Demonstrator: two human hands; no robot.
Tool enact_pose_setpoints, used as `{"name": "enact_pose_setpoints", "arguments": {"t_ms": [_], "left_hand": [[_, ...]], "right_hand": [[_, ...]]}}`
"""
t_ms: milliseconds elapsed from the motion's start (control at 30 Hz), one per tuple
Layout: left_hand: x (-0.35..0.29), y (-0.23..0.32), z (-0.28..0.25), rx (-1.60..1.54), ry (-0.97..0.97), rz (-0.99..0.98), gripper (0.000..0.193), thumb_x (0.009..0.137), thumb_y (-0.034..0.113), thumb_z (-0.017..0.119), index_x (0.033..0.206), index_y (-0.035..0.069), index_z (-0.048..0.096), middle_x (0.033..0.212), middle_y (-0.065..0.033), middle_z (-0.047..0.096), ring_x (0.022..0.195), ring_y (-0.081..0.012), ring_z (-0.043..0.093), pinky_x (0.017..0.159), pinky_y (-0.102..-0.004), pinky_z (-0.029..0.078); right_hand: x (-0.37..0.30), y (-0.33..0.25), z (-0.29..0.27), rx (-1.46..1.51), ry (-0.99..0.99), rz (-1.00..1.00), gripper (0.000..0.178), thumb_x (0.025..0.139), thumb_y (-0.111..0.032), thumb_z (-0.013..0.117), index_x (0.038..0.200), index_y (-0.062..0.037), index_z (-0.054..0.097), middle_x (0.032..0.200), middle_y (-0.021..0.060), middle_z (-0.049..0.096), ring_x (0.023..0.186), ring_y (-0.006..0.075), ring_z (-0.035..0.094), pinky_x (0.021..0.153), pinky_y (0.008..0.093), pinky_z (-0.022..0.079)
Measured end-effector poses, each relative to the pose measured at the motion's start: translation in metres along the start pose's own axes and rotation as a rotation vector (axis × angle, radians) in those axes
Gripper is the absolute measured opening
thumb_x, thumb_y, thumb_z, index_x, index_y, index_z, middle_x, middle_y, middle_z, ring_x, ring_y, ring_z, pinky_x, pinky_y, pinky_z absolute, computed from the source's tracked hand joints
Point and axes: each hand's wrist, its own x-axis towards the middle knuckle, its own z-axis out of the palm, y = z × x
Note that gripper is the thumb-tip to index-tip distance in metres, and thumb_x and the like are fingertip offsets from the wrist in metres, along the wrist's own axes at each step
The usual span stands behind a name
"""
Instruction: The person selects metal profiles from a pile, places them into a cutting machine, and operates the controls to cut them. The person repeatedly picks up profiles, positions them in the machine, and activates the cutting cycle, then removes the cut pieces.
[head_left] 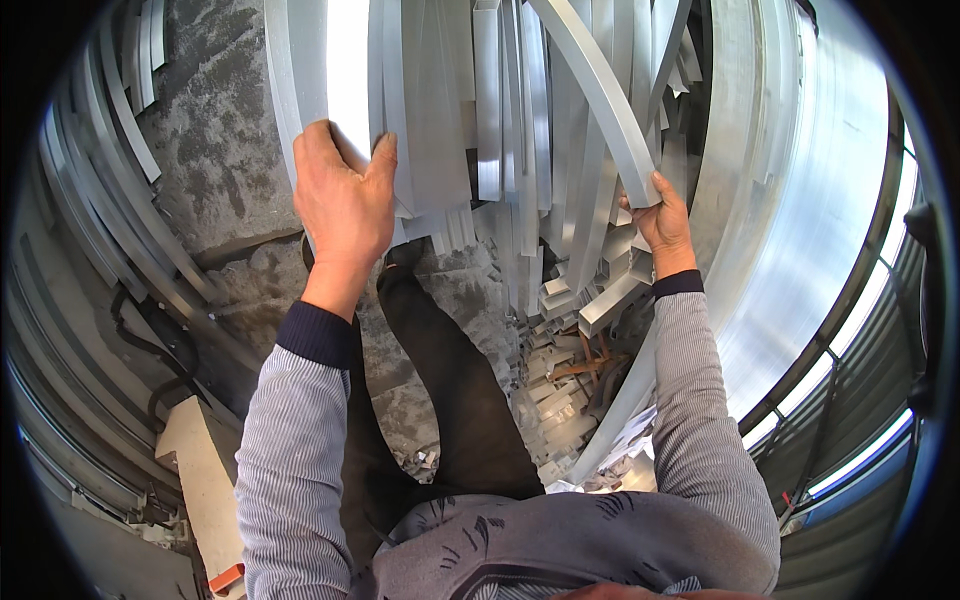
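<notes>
My left hand (345,205) is closed around the near end of a wide silvery metal profile (348,70). Its thumb lies along the right edge, the other fingers along the left, and the top face glares white in the light. On the right, my right hand (662,222) pinches the near end of a long, narrow metal bar (600,80). That bar slants away to the upper left, above a stack of similar metal profiles (488,110). Some of the right fingers are hidden behind the bar's end.
Short metal offcuts (560,400) lie heaped near my legs, with a rusty brown piece (590,360) among them. A broad shiny metal surface (790,230) stands at the right. Long bars (110,180) line the left, beside a black hose (150,340) and a cream box (205,480).
</notes>
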Motion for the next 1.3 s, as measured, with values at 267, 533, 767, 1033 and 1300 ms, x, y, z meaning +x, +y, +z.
{"name": "enact_pose_setpoints", "arguments": {"t_ms": [267, 533, 767, 1033, 1300], "left_hand": [[-0.003, -0.002, -0.002, 0.026, -0.024, 0.006, 0.051, 0.091, 0.033, 0.082, 0.116, -0.002, 0.055, 0.111, -0.0205, 0.059, 0.102, -0.0439, 0.062, 0.087, -0.052, 0.05], [0.0, 0.006, -0.006, -0.029, -0.011, -0.059, 0.052, 0.09, 0.029, 0.083, 0.122, -0.001, 0.054, 0.114, -0.0217, 0.059, 0.102, -0.0468, 0.064, 0.088, -0.0542, 0.051], [0.001, 0.004, -0.009, -0.043, -0.034, -0.067, 0.055, 0.089, 0.028, 0.083, 0.124, -0.002, 0.054, 0.117, -0.022, 0.057, 0.105, -0.0462, 0.062, 0.09, -0.0534, 0.052], [0.002, 0.004, -0.01, -0.058, -0.041, -0.05, 0.055, 0.09, 0.026, 0.082, 0.125, -0.003, 0.053, 0.118, -0.0224, 0.056, 0.106, -0.0472, 0.061, 0.091, -0.0545, 0.051], [0.002, 0.01, -0.008, -0.047, -0.031, -0.092, 0.054, 0.091, 0.03, 0.081, 0.126, -0.002, 0.055, 0.116, -0.0208, 0.06, 0.105, -0.0425, 0.063, 0.092, -0.05, 0.05]], "right_hand": [[0.001, -0.029, 0.014, -0.192, -0.121, 0.184, 0.062, 0.097, -0.033, 0.073, 0.141, 0.0077, 0.056, 0.116, 0.0186, 0.071, 0.098, 0.0286, 0.075, 0.083, 0.0424, 0.062], [0.007, -0.082, 0.059, -0.575, -0.261, 0.187, 0.082, 0.078, -0.036, 0.092, 0.138, 0.0058, 0.055, 0.106, 0.013, 0.07, 0.085, 0.0199, 0.073, 0.082, 0.0333, 0.062], [-0.026, -0.065, 0.06, -0.509, -0.17, 0.067, 0.082, 0.071, -0.029, 0.096, 0.137, 0.0009, 0.058, 0.103, 0.0101, 0.073, 0.089, 0.0212, 0.073, 0.086, 0.0361, 0.059], [-0.013, -0.043, 0.013, -0.488, 0.048, -0.169, 0.076, 0.077, -0.014, 0.09, 0.144, -0.0005, 0.055, 0.113, 0.0114, 0.071, 0.099, 0.0227, 0.072, 0.092, 0.0374, 0.059], [0.019, 0.001, -0.034, -1.469, 0.542, -0.454, 0.076, 0.079, -0.008, 0.072, 0.153, -0.0097, 0.053, 0.14, 0.0191, 0.059, 0.13, 0.0426, 0.054, 0.114, 0.0511, 0.046]]}}
